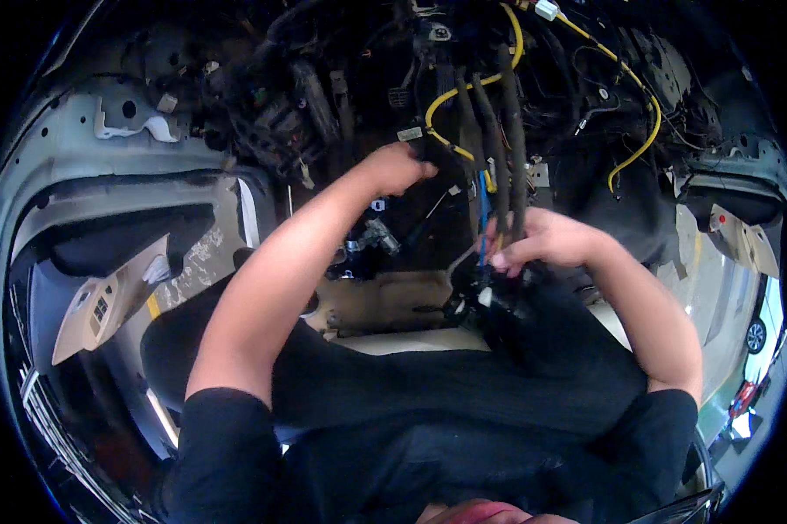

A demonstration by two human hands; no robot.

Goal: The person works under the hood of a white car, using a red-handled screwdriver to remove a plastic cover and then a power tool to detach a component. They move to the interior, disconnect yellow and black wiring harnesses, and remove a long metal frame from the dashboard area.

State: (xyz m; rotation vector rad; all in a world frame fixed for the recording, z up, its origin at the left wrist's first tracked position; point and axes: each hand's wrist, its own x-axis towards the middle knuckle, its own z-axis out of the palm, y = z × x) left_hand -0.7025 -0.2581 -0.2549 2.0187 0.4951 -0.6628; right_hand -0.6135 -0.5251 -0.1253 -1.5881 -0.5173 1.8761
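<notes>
While the right hand's [546, 237] fingers close around the dark cables [514, 148] hanging above the lap, hiding part of them, the left hand [398, 168] sits half-curled near the yellow cable [430, 120]; whether it grips anything, I cannot tell. The dark cables' lower ends fade into shadow.

short-sleeved black shirt [437, 467], dark trousers [463, 375] (perhaps black; the light is poor)

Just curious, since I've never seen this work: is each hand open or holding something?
Left hand: partly curled; whether it holds anything can't be told.
Right hand: closed around dark wrapped cables.
</notes>
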